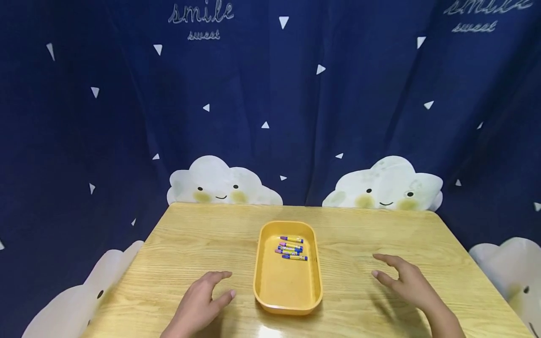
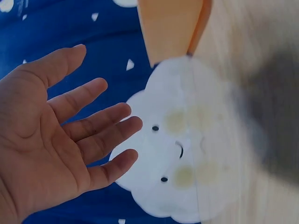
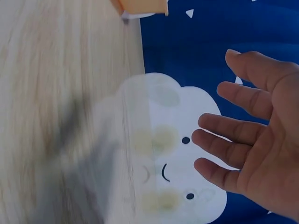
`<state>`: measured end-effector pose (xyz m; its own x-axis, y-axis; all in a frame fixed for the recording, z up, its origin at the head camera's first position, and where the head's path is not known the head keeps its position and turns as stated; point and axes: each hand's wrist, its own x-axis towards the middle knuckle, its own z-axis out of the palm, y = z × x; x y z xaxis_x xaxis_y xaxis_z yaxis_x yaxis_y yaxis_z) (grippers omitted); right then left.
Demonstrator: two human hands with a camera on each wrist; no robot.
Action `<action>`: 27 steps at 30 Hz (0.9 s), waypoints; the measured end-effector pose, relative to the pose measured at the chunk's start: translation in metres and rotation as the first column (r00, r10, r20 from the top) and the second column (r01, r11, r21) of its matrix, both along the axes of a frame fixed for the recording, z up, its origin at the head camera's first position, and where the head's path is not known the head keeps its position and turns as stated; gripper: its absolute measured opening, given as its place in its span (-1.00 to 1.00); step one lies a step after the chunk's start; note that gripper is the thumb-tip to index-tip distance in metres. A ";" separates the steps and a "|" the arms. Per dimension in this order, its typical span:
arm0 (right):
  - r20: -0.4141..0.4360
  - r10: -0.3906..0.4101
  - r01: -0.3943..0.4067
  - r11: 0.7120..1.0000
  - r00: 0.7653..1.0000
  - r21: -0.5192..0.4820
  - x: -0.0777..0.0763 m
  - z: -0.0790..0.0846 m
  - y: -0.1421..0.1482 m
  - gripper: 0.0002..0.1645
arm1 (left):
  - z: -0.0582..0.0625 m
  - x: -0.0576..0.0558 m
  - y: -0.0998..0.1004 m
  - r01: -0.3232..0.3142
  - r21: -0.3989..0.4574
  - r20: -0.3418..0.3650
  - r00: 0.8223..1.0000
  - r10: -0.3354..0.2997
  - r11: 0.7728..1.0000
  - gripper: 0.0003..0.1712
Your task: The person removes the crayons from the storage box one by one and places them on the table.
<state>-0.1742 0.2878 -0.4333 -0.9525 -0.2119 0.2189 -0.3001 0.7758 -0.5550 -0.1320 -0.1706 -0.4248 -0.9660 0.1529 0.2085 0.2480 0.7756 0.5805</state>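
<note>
A yellow rectangular tray with rounded corners stands on the wooden table. Inside its far half lie several crayons in yellow and blue wrappers, some with pink tips and some with dark blue ones. To the left of the tray hovers my left hand, its fingers spread and holding nothing. My right hand is off to the tray's right, farther from it, also with nothing in it. Both wrist views show the palms bare and the fingers loosely extended; part of the tray's outer wall appears at the top.
The light wooden table narrows toward its far edge. Behind it hangs a dark blue curtain printed with white triangles and smiling clouds. Shadows of the hands fall on the tabletop.
</note>
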 end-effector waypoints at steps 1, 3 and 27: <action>0.003 0.003 -0.003 1.000 1.000 -0.013 -0.002 0.001 -0.002 -0.44 | -0.001 0.000 0.002 0.011 0.008 0.000 1.000 -0.011 1.000 -0.53; -0.003 0.011 -0.011 0.999 1.000 -0.036 -0.005 0.003 -0.006 -0.44 | -0.004 -0.001 0.006 0.038 0.020 -0.005 0.999 -0.038 0.999 -0.52; 0.055 0.144 -0.119 0.940 0.988 -0.320 -0.040 0.005 -0.059 -0.42 | -0.018 -0.006 0.044 0.206 0.143 0.077 0.973 -0.219 0.968 -0.34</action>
<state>-0.2141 0.2289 -0.4287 -0.9373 -0.2683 0.2223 -0.3345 0.5145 -0.7896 -0.1382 -0.1262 -0.4430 -0.9303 0.3333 0.1530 0.3395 0.6248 0.7031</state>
